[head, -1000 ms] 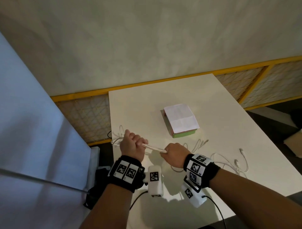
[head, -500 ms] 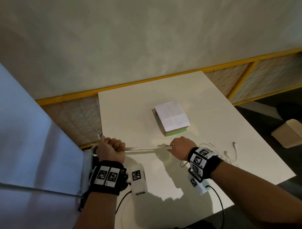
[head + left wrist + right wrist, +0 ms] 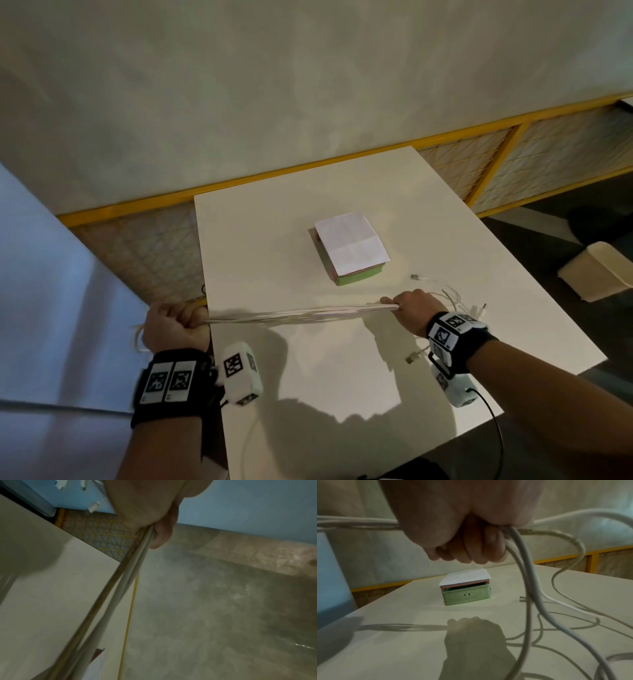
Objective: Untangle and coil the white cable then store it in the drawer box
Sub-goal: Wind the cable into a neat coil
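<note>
The left hand (image 3: 174,325) at the table's (image 3: 260,246) left edge and the right hand (image 3: 409,310) farther right are each fisted around the white cable (image 3: 291,313), several strands stretched taut between them above the table. Loose loops and plugs trail right, so untangling looks underway, coiling and storing undone. The drawer box (image 3: 352,251) sits beyond, slightly open; no readable writing.

Right hand (image 3: 462,524) fisted around white cable (image 3: 527,588) (drawer box (image 3: 466,596) beyond)
</note>
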